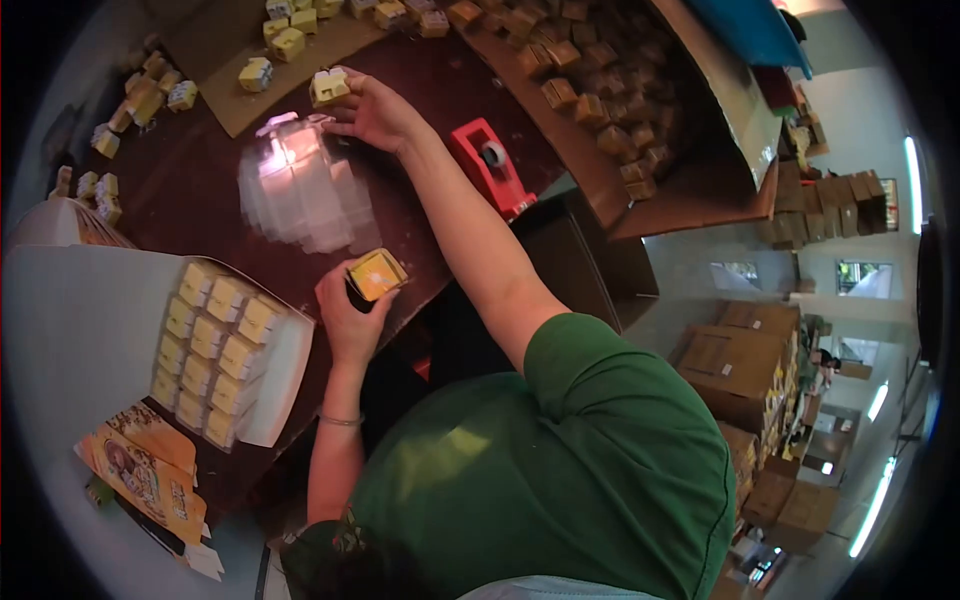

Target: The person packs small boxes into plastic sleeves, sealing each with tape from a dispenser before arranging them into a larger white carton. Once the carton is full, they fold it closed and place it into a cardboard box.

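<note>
My left hand is wrapped round a small upright box with a yellow-orange top near the table's front edge. My right hand, farther out over the table, pinches a small pale-yellow box between thumb and fingers. Between the hands, a spread of clear plastic pieces lies on the dark red table, glossy with reflected light. A brown cardboard sheet carries several similar pale-yellow boxes.
A white carton holds rows of pale-yellow boxes. Beside it lies a printed orange carton. A red tape dispenser stands near my right forearm. A large cardboard box contains many small brown boxes.
</note>
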Demonstrator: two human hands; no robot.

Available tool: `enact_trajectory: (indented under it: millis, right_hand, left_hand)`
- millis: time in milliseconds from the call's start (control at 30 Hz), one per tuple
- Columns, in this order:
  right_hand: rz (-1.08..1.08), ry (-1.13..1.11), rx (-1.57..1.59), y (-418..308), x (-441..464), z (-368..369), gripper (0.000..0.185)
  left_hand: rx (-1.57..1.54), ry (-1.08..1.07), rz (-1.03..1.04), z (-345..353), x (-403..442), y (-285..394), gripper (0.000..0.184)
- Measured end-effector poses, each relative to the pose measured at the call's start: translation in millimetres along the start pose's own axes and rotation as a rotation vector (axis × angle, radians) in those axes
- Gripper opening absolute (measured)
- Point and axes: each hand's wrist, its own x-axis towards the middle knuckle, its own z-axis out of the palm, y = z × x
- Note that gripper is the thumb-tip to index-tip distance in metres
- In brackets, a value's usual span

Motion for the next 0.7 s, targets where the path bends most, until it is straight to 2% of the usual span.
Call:
enact_trajectory:
  millis: [33, 67, 133, 167, 267, 300, 367, 400, 467, 567, 600, 700]
  right_hand:
    - [0.055, 0.011, 0.065, -2.3, -21.1, 7.4, 0.039]
    - [0.009, 0.107, -0.073, 3.4, -38.1, 14.1, 0.039]
    - [-0.001, 0.163, -0.396, 9.6, -56.5, 17.1, 0.039]
    - [-0.073, 0.095, -0.617, 13.2, -62.7, 9.8, 0.047]
    - [-0.105, -0.073, -1.257, -19.5, -125.6, 39.9, 0.059]
    - [0.026, -0.130, -1.332, -24.5, -138.8, 42.4, 0.068]
    - [-0.120, -0.308, -1.657, -1.4, -149.8, 6.5, 0.073]
    - [-0.166, -0.346, -1.647, 6.1, -158.1, 0.1, 0.074]
    - [-0.273, -0.228, -1.569, 13.2, -169.2, 0.4, 0.077]
    - [-0.362, 0.164, -1.624, 26.5, -187.2, 12.4, 0.086]
    - [-0.439, 0.237, -1.596, 38.1, -188.0, 8.7, 0.082]
    - [-0.471, 0.234, -1.492, 48.4, -182.1, -5.5, 0.071]
  left_hand:
    - [-0.005, 0.009, 0.005, 0.8, 0.0, -0.7, 0.064]
    - [0.006, 0.008, 0.017, 1.7, -0.5, -3.3, 0.065]
    - [0.009, 0.000, -0.009, 1.0, -0.6, -0.5, 0.065]
    - [0.007, -0.009, -0.024, -0.5, -0.2, 2.4, 0.064]
    - [-0.010, -0.005, -0.020, -1.0, -0.6, 1.5, 0.064]
    - [0.002, -0.012, -0.005, -1.8, 0.1, 1.3, 0.065]
    - [0.007, -0.005, 0.022, -0.5, -0.4, -2.9, 0.066]
    - [0.022, 0.005, 0.046, -0.1, -0.3, -4.0, 0.066]
    - [0.019, -0.007, 0.040, -3.1, 0.8, 1.3, 0.066]
    - [0.020, -0.022, 0.033, -4.9, -0.4, 1.1, 0.064]
    - [0.015, -0.023, 0.036, -4.9, 1.1, 2.6, 0.063]
    - [0.029, -0.024, 0.038, -5.2, 0.1, 3.0, 0.063]
